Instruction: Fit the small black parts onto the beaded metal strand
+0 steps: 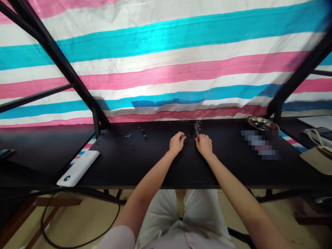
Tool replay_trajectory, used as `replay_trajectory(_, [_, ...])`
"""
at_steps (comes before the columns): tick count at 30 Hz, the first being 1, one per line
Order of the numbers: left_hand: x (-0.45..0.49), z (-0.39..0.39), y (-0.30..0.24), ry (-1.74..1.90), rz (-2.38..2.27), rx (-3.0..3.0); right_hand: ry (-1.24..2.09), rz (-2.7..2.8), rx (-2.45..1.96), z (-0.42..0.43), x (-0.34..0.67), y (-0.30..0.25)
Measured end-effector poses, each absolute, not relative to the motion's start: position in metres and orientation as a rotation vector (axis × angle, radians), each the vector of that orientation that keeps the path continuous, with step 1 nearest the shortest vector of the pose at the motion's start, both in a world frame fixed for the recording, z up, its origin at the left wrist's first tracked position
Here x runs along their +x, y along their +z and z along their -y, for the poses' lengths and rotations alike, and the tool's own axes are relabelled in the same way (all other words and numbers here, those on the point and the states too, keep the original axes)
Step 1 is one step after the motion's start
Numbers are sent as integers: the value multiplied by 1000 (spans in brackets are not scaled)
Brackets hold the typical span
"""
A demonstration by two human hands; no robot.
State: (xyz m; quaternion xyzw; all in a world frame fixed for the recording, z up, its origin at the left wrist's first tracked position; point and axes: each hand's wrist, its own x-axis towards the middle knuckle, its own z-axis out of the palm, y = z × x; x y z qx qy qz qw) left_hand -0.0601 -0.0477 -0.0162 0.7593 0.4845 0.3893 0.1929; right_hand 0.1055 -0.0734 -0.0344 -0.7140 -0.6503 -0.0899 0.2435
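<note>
Both my hands rest on a black table [145,162], close together near its far edge. My left hand [176,142] is curled, its fingertips pinched on something too small to make out. My right hand [204,144] is also curled, its fingers at the lower end of a short string of small beads [197,128] that runs away from me toward the back edge. A few tiny pale pieces [184,121] lie just beyond the hands.
A white power bank [79,167] with a black cable lies on the table's left corner. A metal dish [260,122] stands at the back right, a small dark pen-like item [143,133] at the back left. Black frame posts rise on both sides before a striped tarp.
</note>
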Motion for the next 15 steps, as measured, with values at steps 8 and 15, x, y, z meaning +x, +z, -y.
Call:
replay_trajectory(8, [-66, 60, -18, 1204, -1204, 1789, -392, 1993, -1866, 91, 93, -21])
replay_trajectory(15, [-66, 64, -16, 1229, -1134, 2046, -394, 2039, -1848, 93, 90, -19])
